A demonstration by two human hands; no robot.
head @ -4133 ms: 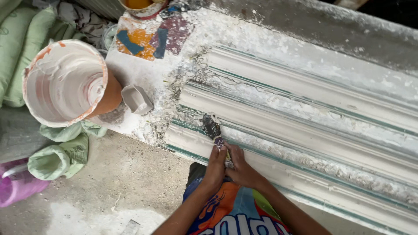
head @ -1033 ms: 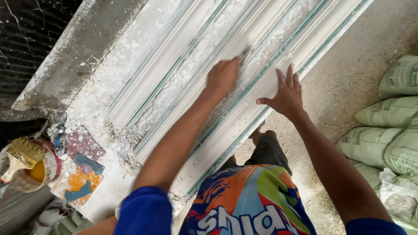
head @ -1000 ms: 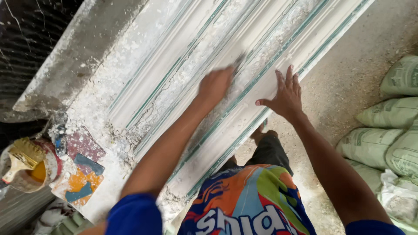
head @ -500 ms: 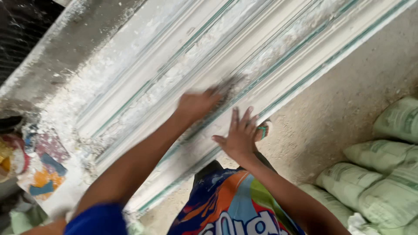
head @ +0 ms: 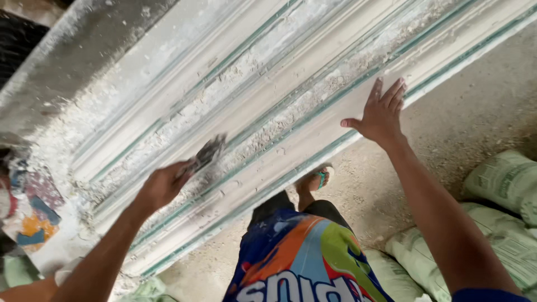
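Right hand (head: 383, 112) further along moulding edge (head: 335, 120)

Multicoloured shirt (head: 305, 263), blue sleeves, sandal (head: 320, 178)

Soft, even daylight with faint shadows; motion blur smears the whole view, worst at the left edge.
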